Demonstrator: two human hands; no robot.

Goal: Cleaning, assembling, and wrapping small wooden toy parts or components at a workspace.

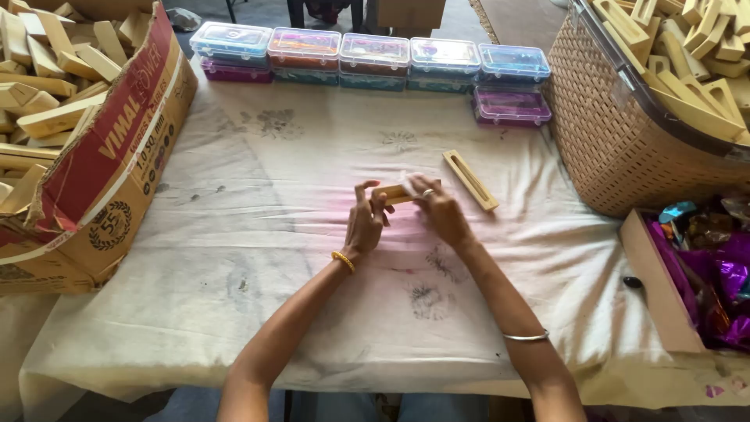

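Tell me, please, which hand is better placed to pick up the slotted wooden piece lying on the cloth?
The right hand: the slotted wooden piece lies just beyond it, while the left hand sits farther away.

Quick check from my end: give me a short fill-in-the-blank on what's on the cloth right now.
1. Both hands, left hand and right hand, hold one small ____ block.
2. The long slotted wooden piece lies to the ____ of the hands.
3. The clear plastic boxes line the cloth's ____ edge.

Missing: wooden; right; far

Tabletop [258, 258] | carton of blocks [109, 180] at left | row of lidded boxes [367, 56] behind | basket [617, 133] at right, tray [656, 273] before it | slotted block [470, 180] lies centre, just right of both hands' block [393, 193]
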